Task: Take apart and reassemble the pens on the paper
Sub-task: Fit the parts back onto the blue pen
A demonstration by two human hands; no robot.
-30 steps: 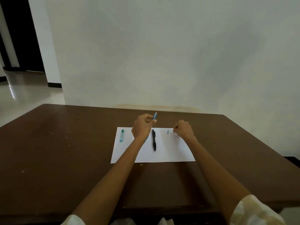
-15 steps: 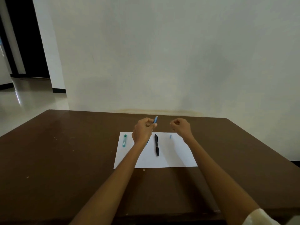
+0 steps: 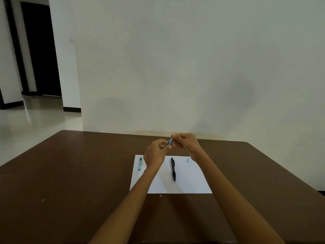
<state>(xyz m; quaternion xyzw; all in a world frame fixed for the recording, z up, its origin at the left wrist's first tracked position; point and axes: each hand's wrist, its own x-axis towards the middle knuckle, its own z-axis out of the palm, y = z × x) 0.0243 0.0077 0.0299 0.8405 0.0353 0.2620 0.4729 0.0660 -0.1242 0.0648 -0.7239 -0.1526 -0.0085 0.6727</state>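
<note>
A white sheet of paper lies on the brown table. Above its far edge, my left hand grips the lower part of a blue pen, which tilts up to the right. My right hand pinches the pen's upper end with its fingertips. On the paper lie a black pen pointing toward me, a small teal tube at the left edge, and a tiny light blue piece at the right, beside my right wrist.
The brown table reaches a white wall at the back. A doorway and shiny floor show at the far left. A small white speck lies just in front of the paper.
My right hand has risen from the paper and moved left to meet the blue pen's top. My left hand has lifted the pen a little. The view has tilted upward.
</note>
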